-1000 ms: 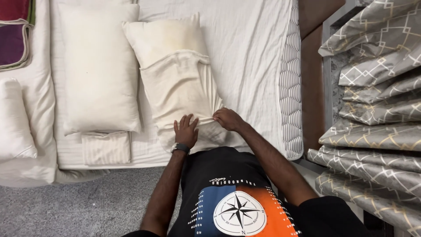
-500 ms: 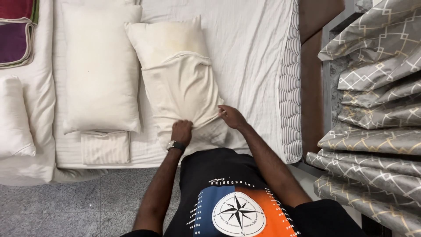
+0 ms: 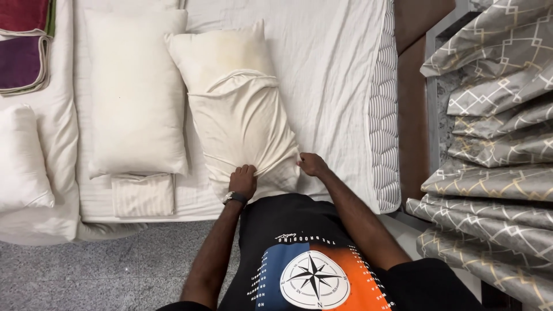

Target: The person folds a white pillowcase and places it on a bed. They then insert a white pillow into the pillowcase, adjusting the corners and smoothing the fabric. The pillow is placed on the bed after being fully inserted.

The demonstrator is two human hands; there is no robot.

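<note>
Both hands, left hand (image 3: 243,179) and right hand (image 3: 311,164), grip closed on pillowcase (image 3: 242,132) near mattress edge (image 3: 242,214).

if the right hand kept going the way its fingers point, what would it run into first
The right hand points up and left across the bed, its fingers already gripping the pillowcase. Going on, it would most likely press first into the cased part of the pillow, though depth is hard to judge.

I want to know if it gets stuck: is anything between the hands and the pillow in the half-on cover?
Nothing visible. The left hand and right hand both already grip the near end of the cream pillowcase covering the pillow; only that cloth lies between.
</note>
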